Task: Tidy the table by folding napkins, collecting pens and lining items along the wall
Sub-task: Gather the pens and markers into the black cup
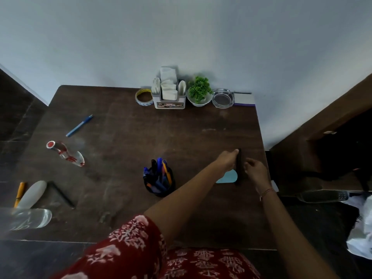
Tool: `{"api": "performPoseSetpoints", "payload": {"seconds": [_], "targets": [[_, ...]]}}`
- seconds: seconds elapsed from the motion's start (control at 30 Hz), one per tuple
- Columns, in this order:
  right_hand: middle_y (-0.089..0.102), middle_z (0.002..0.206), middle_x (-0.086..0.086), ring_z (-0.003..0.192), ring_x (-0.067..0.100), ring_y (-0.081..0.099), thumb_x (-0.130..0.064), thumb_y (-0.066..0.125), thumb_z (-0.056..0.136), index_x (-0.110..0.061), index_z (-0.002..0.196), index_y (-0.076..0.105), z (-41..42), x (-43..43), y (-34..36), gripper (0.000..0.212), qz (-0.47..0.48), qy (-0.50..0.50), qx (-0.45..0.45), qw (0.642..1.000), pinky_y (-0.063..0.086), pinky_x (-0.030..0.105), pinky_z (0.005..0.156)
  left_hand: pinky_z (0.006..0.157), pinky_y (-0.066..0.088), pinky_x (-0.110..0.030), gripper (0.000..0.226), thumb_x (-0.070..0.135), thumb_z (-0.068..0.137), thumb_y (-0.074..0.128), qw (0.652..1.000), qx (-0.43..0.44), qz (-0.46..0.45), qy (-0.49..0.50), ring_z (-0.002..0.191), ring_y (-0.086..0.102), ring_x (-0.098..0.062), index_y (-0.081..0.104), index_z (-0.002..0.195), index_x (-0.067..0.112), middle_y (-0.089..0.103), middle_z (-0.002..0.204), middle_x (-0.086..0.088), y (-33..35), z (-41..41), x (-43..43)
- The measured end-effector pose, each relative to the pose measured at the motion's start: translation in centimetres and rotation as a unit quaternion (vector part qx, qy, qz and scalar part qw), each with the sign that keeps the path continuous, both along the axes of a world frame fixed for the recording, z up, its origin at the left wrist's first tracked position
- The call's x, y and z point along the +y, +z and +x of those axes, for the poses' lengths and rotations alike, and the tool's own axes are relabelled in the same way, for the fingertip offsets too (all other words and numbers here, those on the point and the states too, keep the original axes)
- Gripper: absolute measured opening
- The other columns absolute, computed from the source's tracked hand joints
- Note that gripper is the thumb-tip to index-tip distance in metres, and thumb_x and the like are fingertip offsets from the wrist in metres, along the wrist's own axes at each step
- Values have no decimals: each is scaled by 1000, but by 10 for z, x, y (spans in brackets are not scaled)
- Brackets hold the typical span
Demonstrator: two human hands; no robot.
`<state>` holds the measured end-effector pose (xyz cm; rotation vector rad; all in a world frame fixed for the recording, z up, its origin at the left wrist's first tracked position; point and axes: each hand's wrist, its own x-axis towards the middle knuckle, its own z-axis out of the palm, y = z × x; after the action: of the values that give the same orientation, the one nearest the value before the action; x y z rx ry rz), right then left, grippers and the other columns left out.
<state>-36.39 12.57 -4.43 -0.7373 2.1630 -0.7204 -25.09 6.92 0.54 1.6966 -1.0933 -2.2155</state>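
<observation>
**Reference.** A black mesh pen cup [161, 190] holding blue, black and orange pens [159, 166] stands near the middle of the dark brown wooden table [181, 133].

**Edges.** The table's far edge abuts the pale grey wall [181, 37]. A row stands along that edge, beyond the pen cup:
- a tape roll with a yellow inner band [144, 97]
- a white napkin holder stuffed with white napkins [169, 93]
- a green plant in a white bowl [199, 93]
- a clear glass ashtray [223, 98]
- a flat grey pad with a purple edge [243, 99]

The table's right edge runs just right of both hands.

**Open room.** Bare tabletop lies between the pen cup and the wall row. Left of the pen cup lie a blue pen [79, 125], a clear bottle with a red cap [65, 153] on its side, a black pen [62, 195], a white oval object [33, 192] and a yellow pen [19, 194].

**Hands.** Right of the pen cup, a thin black flat item [239, 168] stands on edge.
- The left forearm reaches diagonally past the cup. The left hand [228, 161] pinches the item's upper end.
- The right hand [255, 170] sits just beside the item's right face, with its fingers loosely curled toward it. Whether they touch the item cannot be told.

A light blue rounded card [227, 177] lies flat below the left wrist, against the item's left side.
</observation>
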Motion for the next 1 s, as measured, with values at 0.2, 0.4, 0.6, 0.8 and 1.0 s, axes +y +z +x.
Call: {"api": "performPoseSetpoints", "payload": {"seconds": [0.2, 0.4, 0.6, 0.8, 1.0], "targets": [[64, 114, 16, 103, 27, 61, -7, 46, 95, -3, 125, 57, -4, -4, -9, 32, 17, 6, -63, 998, 49, 43, 95, 91, 45, -34, 48, 37, 100, 38, 999, -35, 0, -7, 95, 55, -22, 48, 130, 1, 56, 107, -11, -17, -29, -6], [65, 116, 12, 101, 20, 62, -7, 48, 95, -6, 124, 59, -7, -7, -11, 31, 9, 16, -66, 998, 52, 33, 88, 81, 40, -30, 44, 35, 100, 40, 999, -43, 9, -10, 86, 50, -17, 47, 129, 3, 55, 89, -5, -18, -40, -6], [62, 123, 9, 111, 20, 58, -8, 50, 94, -10, 124, 59, -6, -9, -3, 32, 5, 15, -46, 999, 49, 35, 94, 89, 47, -34, 40, 34, 99, 42, 998, -55, -14, 21, 97, 56, -22, 53, 122, 3, 57, 98, -9, -17, -42, -5], [64, 120, 11, 113, 22, 58, -5, 57, 89, -6, 120, 62, 1, -13, 13, 31, -32, 17, -23, 999, 47, 33, 95, 100, 47, -41, 19, 28, 96, 50, 997, -31, -14, 66, 108, 61, -26, 54, 81, 16, 61, 102, -11, -11, -35, -4], [66, 115, 12, 108, 21, 60, -2, 60, 86, -3, 115, 65, 25, -18, 40, 29, -94, 9, -21, 995, 48, 27, 90, 94, 51, -40, 18, 17, 94, 52, 990, -2, -69, 124, 104, 63, -28, 61, 78, 15, 64, 98, -12, 0, -9, -7]]}}
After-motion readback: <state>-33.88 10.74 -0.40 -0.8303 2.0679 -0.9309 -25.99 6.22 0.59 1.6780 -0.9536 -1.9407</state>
